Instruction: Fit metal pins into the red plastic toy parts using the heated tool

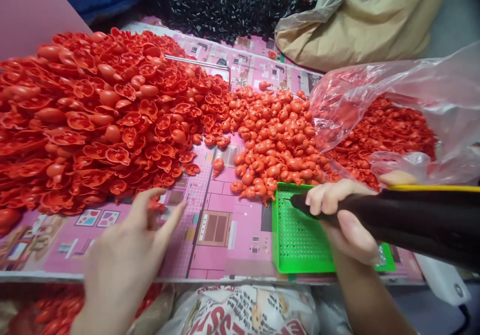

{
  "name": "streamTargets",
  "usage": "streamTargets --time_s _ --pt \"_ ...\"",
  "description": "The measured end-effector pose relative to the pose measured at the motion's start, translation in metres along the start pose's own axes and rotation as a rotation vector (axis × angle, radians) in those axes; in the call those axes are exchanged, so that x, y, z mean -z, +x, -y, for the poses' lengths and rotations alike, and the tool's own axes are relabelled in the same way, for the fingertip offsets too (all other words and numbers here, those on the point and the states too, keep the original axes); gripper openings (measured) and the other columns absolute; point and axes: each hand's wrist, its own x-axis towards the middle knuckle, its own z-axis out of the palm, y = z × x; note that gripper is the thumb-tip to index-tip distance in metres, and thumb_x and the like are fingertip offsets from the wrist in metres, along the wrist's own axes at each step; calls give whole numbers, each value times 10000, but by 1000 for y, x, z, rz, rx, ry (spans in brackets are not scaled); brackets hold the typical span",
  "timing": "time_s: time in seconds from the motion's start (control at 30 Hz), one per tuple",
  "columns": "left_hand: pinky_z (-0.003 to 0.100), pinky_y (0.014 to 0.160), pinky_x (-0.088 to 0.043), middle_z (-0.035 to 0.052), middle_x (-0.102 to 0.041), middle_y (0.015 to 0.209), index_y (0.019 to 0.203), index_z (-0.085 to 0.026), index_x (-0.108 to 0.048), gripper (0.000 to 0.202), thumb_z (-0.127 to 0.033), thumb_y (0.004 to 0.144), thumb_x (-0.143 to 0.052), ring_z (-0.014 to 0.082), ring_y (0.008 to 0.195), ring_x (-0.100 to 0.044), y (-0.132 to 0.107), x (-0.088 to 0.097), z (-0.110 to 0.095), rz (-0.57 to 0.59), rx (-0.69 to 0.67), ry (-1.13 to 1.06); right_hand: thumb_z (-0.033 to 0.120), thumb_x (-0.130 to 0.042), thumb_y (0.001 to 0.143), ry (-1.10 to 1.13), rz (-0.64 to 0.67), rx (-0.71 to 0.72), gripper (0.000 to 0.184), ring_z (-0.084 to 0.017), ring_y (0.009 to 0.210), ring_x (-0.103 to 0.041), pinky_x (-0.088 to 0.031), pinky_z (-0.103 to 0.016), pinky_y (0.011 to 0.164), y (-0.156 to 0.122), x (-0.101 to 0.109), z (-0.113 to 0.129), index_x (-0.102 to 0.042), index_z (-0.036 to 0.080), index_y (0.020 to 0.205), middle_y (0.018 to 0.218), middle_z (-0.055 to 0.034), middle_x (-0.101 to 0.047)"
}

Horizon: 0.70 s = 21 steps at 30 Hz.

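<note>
My left hand (122, 245) hovers over the table's front left with thumb and forefinger spread apart. A small red plastic piece (156, 206) shows just beyond its fingers, at the edge of a big heap of red half-shells (112, 120). My right hand (343, 210) is wrapped around a black electric screwdriver (420, 220) with a yellow stripe. The driver's thin bit points left over a green tray (275, 240), whose perforated plate (303, 237) holds rows of small screws. Whether the bit touches a screw, I cannot tell.
Assembled-looking red figures (277, 135) are piled behind the tray. Right of them lies a clear plastic bag (397, 80) of red parts. Black pieces (225, 7) and a tan sack (360, 35) lie at the back. A printed bag (240, 310) sits below the table edge.
</note>
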Motion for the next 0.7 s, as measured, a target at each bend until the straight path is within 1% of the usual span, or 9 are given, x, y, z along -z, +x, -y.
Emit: streamTargets --time_s 0.07,0.1,0.17,0.23,0.33,0.47,0.53,0.6,0.7 --pt "260 553 -347 -7 -642 704 1159 -279 -582 358 -517 897 -531 192 590 -611 1 -6 -32 -49 -117 -127 269 -591 834 -15 7 -7 104 -164 589 -529 -437 -349 601 -2 2 -4 -587 201 755 623 9 -491" --pt "257 582 -372 7 -676 819 1203 -272 -570 358 -482 917 -517 191 661 -636 2 -11 -48 -56 -182 -185 270 -588 834 -20 10 -11 106 -167 591 -533 -439 -351 600 -3 2 -4 -586 200 753 623 7 -491" --pt "262 611 -397 49 -674 1084 1324 -257 -499 410 -428 952 -474 207 803 -661 6 -21 -74 -27 -290 -237 273 -586 832 -23 19 -16 110 -170 596 -535 -439 -353 601 -4 3 -3 -583 198 752 624 6 -490" --pt "272 602 -397 75 -623 1214 1335 -248 -489 396 -389 968 -445 220 849 -663 10 -29 -89 22 -347 -235 274 -582 834 -13 15 -24 111 -170 602 -538 -437 -353 610 -4 3 -1 -581 197 754 627 6 -489" --pt "276 612 -405 73 -630 1159 1150 -219 -580 258 -340 966 -447 214 837 -662 14 -35 -94 90 -368 -287 284 -577 840 -20 6 -26 121 -171 613 -543 -431 -356 625 -5 3 1 -579 197 756 633 3 -496" --pt "257 637 -420 7 -681 899 960 -210 -574 149 -328 872 -601 173 757 -651 16 -34 -88 124 -300 -542 290 -574 843 -52 26 -42 132 -172 599 -535 -421 -359 612 -6 3 0 -571 198 748 633 0 -509" --pt "246 624 -418 -14 -677 851 976 -213 -564 189 -323 839 -633 140 663 -616 13 -32 -87 90 -268 -640 286 -574 842 -56 33 -48 128 -175 605 -542 -421 -360 614 -5 2 -1 -572 195 750 633 -3 -513" --pt "242 621 -415 -10 -670 890 1066 -221 -554 209 -303 875 -578 114 609 -571 9 -30 -88 70 -321 -713 279 -578 842 -50 31 -45 119 -175 614 -550 -423 -358 622 -3 0 3 -576 194 759 633 -1 -510" --pt "242 622 -398 -13 -636 838 1067 -228 -545 163 -267 953 -435 113 611 -545 -1 -27 -93 162 -445 -785 306 -600 849 -65 -27 -71 142 -173 607 -556 -445 -367 639 -3 -1 21 -580 201 754 632 0 -524"
